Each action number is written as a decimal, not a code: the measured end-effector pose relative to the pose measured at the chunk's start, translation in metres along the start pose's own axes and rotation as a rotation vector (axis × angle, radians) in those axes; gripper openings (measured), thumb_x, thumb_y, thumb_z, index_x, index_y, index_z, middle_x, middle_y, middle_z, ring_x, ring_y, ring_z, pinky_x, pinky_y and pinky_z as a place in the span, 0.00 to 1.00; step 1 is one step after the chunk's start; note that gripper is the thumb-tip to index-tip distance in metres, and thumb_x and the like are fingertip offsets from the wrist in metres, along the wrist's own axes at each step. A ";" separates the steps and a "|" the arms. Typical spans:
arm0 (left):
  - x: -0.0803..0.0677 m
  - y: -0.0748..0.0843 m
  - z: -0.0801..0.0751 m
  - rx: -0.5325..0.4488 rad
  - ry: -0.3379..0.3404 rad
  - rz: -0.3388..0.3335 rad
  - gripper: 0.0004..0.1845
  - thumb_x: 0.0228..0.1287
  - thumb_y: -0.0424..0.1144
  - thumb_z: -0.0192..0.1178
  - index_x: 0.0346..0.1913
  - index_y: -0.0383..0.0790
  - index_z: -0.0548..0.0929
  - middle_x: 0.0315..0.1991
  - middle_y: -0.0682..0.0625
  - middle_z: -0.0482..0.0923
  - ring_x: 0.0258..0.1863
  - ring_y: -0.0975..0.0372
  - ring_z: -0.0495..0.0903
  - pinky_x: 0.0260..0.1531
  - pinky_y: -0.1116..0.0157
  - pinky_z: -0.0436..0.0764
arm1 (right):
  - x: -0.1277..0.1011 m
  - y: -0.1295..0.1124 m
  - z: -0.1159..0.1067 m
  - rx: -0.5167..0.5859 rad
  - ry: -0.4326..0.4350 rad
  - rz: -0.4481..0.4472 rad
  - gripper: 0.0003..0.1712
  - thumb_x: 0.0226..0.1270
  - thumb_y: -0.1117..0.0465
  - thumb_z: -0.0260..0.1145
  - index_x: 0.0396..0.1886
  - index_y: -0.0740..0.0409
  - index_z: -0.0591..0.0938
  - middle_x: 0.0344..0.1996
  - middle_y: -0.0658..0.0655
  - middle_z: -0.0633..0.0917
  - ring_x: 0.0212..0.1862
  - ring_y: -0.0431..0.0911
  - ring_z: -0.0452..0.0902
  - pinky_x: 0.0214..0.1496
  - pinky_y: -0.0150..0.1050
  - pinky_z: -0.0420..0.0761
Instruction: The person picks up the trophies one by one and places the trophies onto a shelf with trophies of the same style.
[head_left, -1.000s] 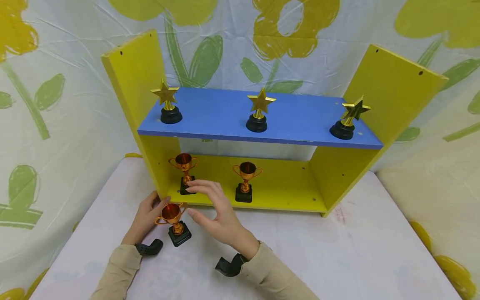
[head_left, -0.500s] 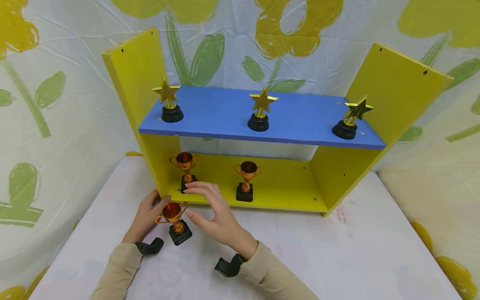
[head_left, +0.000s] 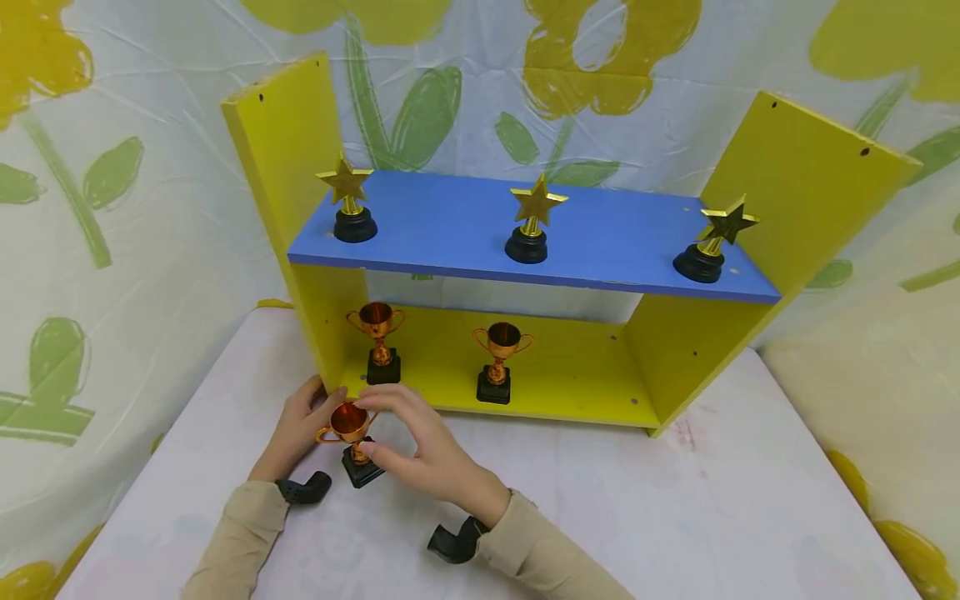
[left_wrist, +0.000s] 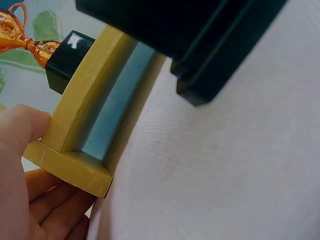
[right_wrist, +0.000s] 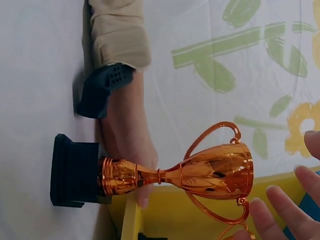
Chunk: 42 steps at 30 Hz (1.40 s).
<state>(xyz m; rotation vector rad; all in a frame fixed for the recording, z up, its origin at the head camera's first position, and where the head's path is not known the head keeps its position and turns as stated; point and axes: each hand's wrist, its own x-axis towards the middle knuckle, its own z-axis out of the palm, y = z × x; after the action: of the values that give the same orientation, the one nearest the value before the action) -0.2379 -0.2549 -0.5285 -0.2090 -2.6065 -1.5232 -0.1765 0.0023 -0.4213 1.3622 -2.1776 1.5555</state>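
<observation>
A copper-coloured trophy cup (head_left: 348, 423) on a black base stands on the white cloth before the shelf's left end. My right hand (head_left: 423, 457) is beside it, thumb and fingers spread with a curve; in the right wrist view the fingertips (right_wrist: 260, 214) are by the cup's handle, and contact is unclear. My left hand (head_left: 298, 432) grips the lower left front corner of the yellow shelf unit (head_left: 577, 367), thumb (left_wrist: 30, 125) over the bottom board, fingers round the side panel. Two matching trophy cups stand on the lower board, one at left (head_left: 377, 321), one in the middle (head_left: 502, 340).
On the blue upper board (head_left: 442, 221) stand three gold star trophies, at left (head_left: 345, 179), in the middle (head_left: 537, 204) and at right (head_left: 727, 225). White table cloth (head_left: 600, 500) lies in front. A flower-printed curtain (head_left: 180, 208) hangs behind.
My right hand has moved slightly left and down, so its fingers now overlap the front trophy cup in the head view. The left hand keeps its grip on the shelf corner.
</observation>
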 end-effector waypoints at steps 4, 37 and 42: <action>0.001 0.002 0.001 0.007 -0.007 -0.010 0.31 0.73 0.55 0.55 0.69 0.40 0.69 0.65 0.40 0.73 0.65 0.46 0.69 0.65 0.41 0.65 | 0.000 -0.001 -0.001 -0.016 0.011 -0.005 0.26 0.70 0.62 0.65 0.66 0.55 0.72 0.66 0.52 0.71 0.66 0.43 0.67 0.66 0.42 0.71; 0.000 0.000 0.002 0.016 0.011 -0.029 0.30 0.73 0.56 0.54 0.68 0.40 0.70 0.64 0.41 0.73 0.64 0.47 0.71 0.63 0.40 0.66 | -0.001 -0.001 0.003 -0.121 -0.076 0.063 0.28 0.71 0.56 0.65 0.69 0.50 0.71 0.67 0.51 0.72 0.61 0.42 0.65 0.63 0.41 0.69; -0.001 -0.001 0.001 0.016 0.013 -0.015 0.29 0.73 0.55 0.54 0.68 0.40 0.71 0.63 0.41 0.74 0.62 0.48 0.72 0.62 0.40 0.68 | -0.001 -0.002 0.004 -0.130 -0.072 0.069 0.28 0.71 0.56 0.66 0.68 0.50 0.71 0.66 0.50 0.72 0.60 0.43 0.65 0.61 0.40 0.69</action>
<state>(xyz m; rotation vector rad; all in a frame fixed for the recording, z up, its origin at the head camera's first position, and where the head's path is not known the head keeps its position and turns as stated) -0.2370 -0.2541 -0.5297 -0.1776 -2.6155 -1.5033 -0.1731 -0.0002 -0.4220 1.3364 -2.3459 1.3796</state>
